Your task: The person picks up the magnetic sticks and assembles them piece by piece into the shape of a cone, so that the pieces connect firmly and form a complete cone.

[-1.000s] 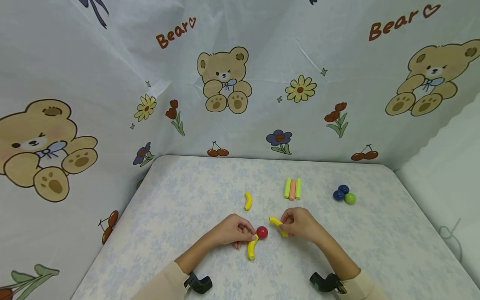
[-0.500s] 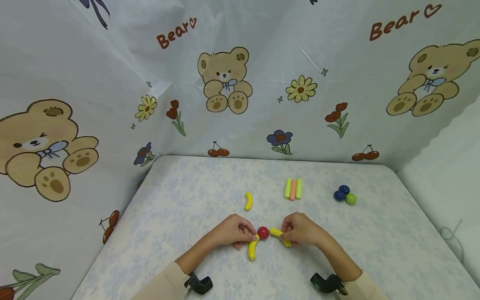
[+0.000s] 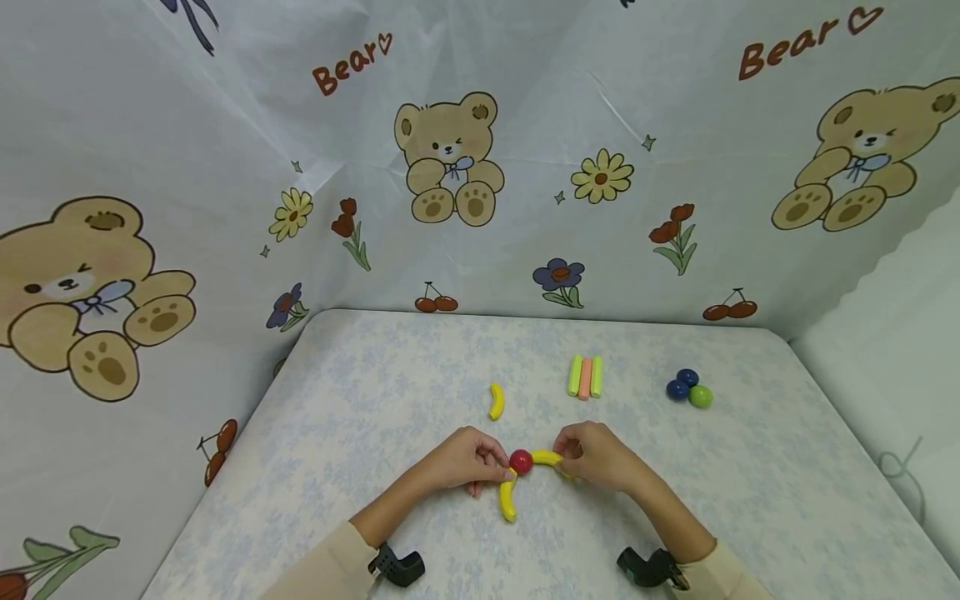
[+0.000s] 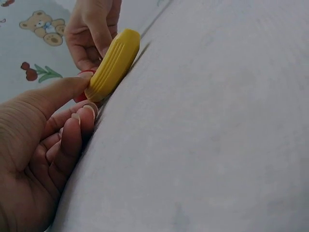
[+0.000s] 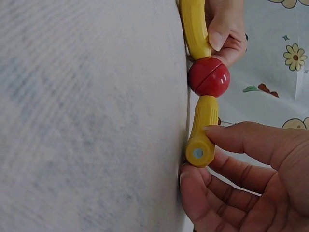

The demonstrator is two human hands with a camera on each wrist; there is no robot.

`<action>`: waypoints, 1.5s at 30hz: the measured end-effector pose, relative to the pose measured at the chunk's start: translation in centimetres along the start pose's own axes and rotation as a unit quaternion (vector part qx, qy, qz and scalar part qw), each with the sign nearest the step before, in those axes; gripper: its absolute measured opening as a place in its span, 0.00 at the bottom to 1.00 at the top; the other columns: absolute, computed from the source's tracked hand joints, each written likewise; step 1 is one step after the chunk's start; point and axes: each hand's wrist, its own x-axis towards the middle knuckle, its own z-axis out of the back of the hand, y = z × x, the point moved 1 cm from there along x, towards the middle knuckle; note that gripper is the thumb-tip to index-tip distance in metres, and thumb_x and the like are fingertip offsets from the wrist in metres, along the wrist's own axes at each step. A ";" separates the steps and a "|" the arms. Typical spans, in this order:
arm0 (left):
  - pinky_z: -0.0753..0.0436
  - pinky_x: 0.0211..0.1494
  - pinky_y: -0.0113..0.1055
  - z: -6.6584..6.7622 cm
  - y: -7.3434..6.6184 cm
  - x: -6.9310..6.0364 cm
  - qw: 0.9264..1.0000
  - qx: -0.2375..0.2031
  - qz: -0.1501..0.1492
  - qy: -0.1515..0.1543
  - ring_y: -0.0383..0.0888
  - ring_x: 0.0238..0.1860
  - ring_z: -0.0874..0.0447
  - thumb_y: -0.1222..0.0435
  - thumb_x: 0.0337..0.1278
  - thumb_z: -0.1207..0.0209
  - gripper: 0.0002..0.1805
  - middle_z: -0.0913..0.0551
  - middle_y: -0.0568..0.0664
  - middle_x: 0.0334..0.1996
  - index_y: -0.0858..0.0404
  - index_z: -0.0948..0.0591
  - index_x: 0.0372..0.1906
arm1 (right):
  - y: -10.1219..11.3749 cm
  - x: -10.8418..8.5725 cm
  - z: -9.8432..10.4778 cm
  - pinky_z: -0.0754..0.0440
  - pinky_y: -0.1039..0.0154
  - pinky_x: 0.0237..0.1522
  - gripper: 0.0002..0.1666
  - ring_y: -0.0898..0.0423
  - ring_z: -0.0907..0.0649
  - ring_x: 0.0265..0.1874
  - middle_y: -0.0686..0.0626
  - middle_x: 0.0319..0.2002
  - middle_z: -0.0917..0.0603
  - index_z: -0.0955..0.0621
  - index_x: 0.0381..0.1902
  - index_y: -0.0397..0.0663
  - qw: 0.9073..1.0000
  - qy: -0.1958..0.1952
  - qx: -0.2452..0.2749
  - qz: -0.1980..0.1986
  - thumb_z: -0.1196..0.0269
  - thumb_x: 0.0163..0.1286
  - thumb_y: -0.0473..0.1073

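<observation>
A red ball (image 3: 521, 461) sits between two curved yellow magnetic rods, one meeting it on each side. My left hand (image 3: 474, 460) pinches the near-left rod (image 3: 507, 500) by its upper end, beside the ball. The thumb (image 4: 67, 92) presses that end in the left wrist view. On the other side, my right hand (image 3: 596, 454) holds the second rod (image 3: 545, 457) between thumb and fingers at its outer end. A grey metal disc (image 5: 198, 153) shows in that outer end in the right wrist view. The rod's inner end touches the ball there.
A third curved yellow rod (image 3: 497, 402) lies just beyond the hands. Farther back are two light green straight rods and a pink rod (image 3: 585, 379), side by side. Two dark blue balls (image 3: 678, 390) and a green ball (image 3: 701, 396) cluster at right. A printed cloth hangs behind the table.
My right hand has come left, bringing its yellow rod from apart to touching the red ball. The ball has shifted slightly left. My left hand stays nearly still; its rod's lower end has swung slightly right.
</observation>
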 end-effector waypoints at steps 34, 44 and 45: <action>0.20 0.21 0.34 0.4 0.4 0.4 0.991 0.002 -0.130 -0.027 0.45 0.17 0.21 0.60 0.58 0.28 0.17 0.14 0.45 0.35 0.54 0.12 0.53 | -1.2 0.4 0.4 0.20 0.66 0.25 0.05 0.58 0.21 0.24 0.53 0.25 0.18 0.14 0.35 0.42 0.999 -0.034 0.030 -0.006 0.27 0.63 0.34; 0.20 0.22 0.33 0.4 0.5 0.3 0.995 0.001 -0.101 -0.026 0.40 0.18 0.22 0.58 0.63 0.31 0.18 0.15 0.47 0.28 0.56 0.14 0.57 | -0.8 0.5 0.2 0.16 0.66 0.30 0.08 0.58 0.17 0.27 0.48 0.32 0.14 0.14 0.44 0.36 0.997 -0.009 0.073 0.005 0.32 0.67 0.31; 0.19 0.23 0.33 0.3 0.5 0.3 0.995 -0.001 -0.099 -0.026 0.40 0.18 0.22 0.58 0.64 0.32 0.18 0.15 0.46 0.30 0.56 0.14 0.57 | -0.8 0.5 0.1 0.16 0.65 0.30 0.09 0.58 0.17 0.28 0.48 0.33 0.14 0.14 0.45 0.36 0.997 -0.007 0.077 0.009 0.32 0.67 0.31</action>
